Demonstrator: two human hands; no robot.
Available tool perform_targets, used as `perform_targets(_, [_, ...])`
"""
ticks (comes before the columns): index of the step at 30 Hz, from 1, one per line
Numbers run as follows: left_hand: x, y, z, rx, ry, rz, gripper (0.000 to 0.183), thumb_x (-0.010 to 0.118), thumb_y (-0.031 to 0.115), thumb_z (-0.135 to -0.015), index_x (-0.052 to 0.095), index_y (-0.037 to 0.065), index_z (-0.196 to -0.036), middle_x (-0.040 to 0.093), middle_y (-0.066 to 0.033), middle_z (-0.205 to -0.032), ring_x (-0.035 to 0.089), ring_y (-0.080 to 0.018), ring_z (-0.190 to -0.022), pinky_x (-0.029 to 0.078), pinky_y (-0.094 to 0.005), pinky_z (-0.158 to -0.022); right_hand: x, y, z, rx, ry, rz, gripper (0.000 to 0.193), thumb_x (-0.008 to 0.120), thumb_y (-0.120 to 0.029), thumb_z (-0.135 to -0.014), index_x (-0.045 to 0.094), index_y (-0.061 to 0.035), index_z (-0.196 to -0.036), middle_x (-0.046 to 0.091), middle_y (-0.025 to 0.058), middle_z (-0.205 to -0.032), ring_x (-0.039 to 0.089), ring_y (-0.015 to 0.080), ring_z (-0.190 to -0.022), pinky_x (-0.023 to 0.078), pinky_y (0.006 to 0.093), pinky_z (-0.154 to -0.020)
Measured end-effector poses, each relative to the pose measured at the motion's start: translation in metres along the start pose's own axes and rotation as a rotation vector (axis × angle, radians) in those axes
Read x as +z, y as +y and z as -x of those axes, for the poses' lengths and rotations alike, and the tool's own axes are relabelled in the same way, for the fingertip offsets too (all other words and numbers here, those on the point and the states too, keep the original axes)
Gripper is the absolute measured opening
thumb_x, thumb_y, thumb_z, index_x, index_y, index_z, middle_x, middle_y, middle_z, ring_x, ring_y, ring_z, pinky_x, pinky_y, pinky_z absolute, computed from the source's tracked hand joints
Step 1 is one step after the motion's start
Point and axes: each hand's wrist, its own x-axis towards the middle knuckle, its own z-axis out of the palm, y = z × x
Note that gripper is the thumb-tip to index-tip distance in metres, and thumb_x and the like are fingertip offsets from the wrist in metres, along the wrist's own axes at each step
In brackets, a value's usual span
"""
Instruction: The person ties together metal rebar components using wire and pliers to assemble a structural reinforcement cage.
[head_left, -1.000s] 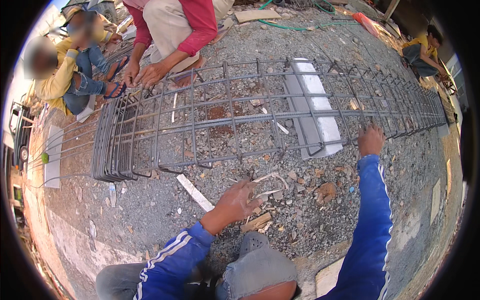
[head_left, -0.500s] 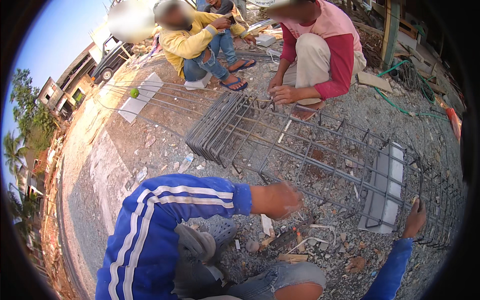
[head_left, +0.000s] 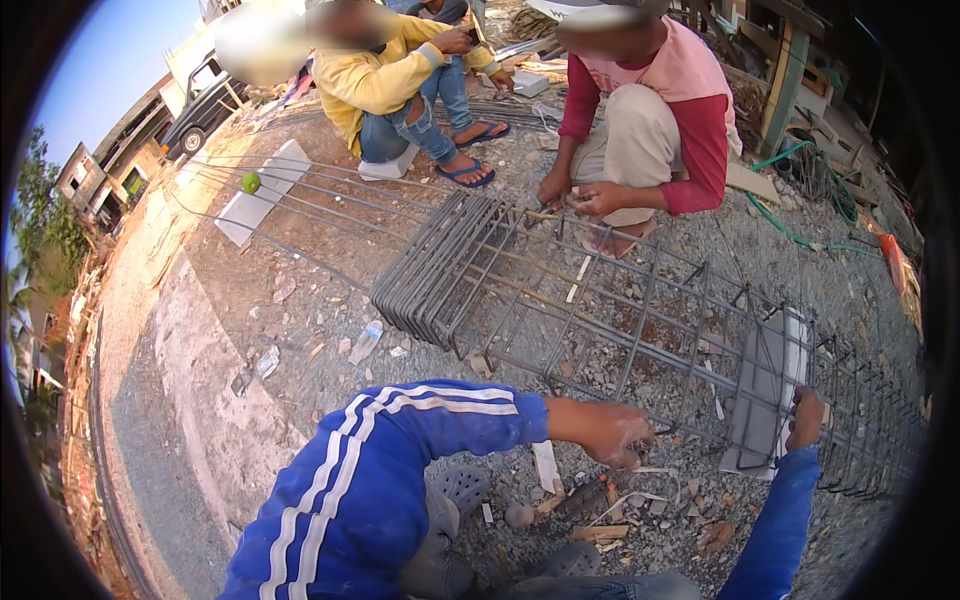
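Note:
A long steel rebar cage [head_left: 640, 345] runs from the middle of the view to the right, its thin bars crossed by square stirrups. Many stirrups [head_left: 440, 270] are bunched together at its left part. My left hand [head_left: 615, 436], fingers curled, is at the near side of the cage; whatever it grips is hidden. Further right, my right hand [head_left: 804, 420] is closed at the near edge of the cage, beside a pale block [head_left: 768, 390] under the bars. The fingers cover what they pinch. Across the cage, a squatting person's hands [head_left: 578, 195] are at the far bars.
Another person in a yellow jacket [head_left: 365, 90] sits on a block behind the long bars. A round green fruit [head_left: 251, 183] rests on a pale slab [head_left: 268, 200]. Wood scraps [head_left: 598, 533] and gravel lie before my knees. A green hose [head_left: 785, 210] curves at the right.
My left hand has moved right along the near side of the cage. My right hand has shifted slightly left and up, closer to the pale block. The view has tilted a little.

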Motion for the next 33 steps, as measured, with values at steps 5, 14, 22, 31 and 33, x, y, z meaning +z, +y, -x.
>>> perform_targets(5, [-0.011, -0.016, -0.013, 0.03, 0.045, 0.138, 0.058, 0.064, 0.036, -0.088, 0.053, -0.005, -0.128, 0.055, -0.0246, -0.12, 0.056, -0.0398, -0.112, 0.045, -0.0479, -0.094, -0.04, 0.004, -0.064, -0.17, 0.31, -0.192, 0.03, 0.057, -0.024, -0.094, 0.063, 0.0021, -0.107, 0.063, 0.0061, -0.087, 0.055, 0.0143, -0.077, 0.043, 0.0267, -0.067])
perform_targets(14, [-0.018, -0.033, -0.006, -0.045, 0.11, 0.374, 0.056, 0.065, 0.035, -0.087, 0.056, -0.006, -0.123, 0.061, -0.0236, -0.112, 0.06, -0.0364, -0.106, 0.047, -0.0433, -0.088, -0.014, -0.039, -0.044, -0.036, -0.008, 0.255, 0.044, 0.061, -0.032, -0.093, 0.063, 0.0027, -0.12, 0.066, 0.014, -0.105, 0.062, 0.0226, -0.094, 0.048, 0.0338, -0.078])
perform_targets(22, [-0.003, -0.036, 0.024, -0.075, 0.102, 0.47, 0.049, 0.067, 0.033, -0.083, 0.061, -0.004, -0.115, 0.067, -0.02, -0.098, 0.064, -0.0332, -0.092, 0.049, -0.0426, -0.078, 0.059, 0.018, 0.033, -0.387, 0.078, 1.051, 0.04, 0.062, -0.029, -0.093, 0.064, 0.0003, -0.12, 0.063, 0.0213, -0.118, 0.062, 0.0372, -0.105, 0.049, 0.0433, -0.086])
perform_targets(31, [-0.025, -0.026, 0.022, -0.078, 0.108, 0.44, 0.053, 0.064, 0.035, -0.086, 0.06, -0.007, -0.12, 0.066, -0.0217, -0.111, 0.064, -0.0324, -0.103, 0.05, -0.0397, -0.088, 0.001, 0.029, -0.013, -0.543, 0.345, 0.14, 0.034, 0.054, -0.021, -0.098, 0.058, -0.0085, -0.13, 0.067, 0.0099, -0.101, 0.055, 0.0171, -0.066, 0.044, 0.0346, -0.058])
perform_targets(33, [-0.032, -0.026, 0.019, -0.088, 0.112, 0.397, 0.057, 0.063, 0.036, -0.089, 0.057, -0.009, -0.123, 0.063, -0.0245, -0.116, 0.062, -0.0341, -0.109, 0.049, -0.0401, -0.094, 0.005, -0.017, 0.014, -0.17, 0.2, -0.252, 0.037, 0.053, -0.021, -0.098, 0.055, -0.0092, -0.133, 0.067, 0.0043, -0.099, 0.05, 0.0073, -0.059, 0.038, 0.0267, -0.049])
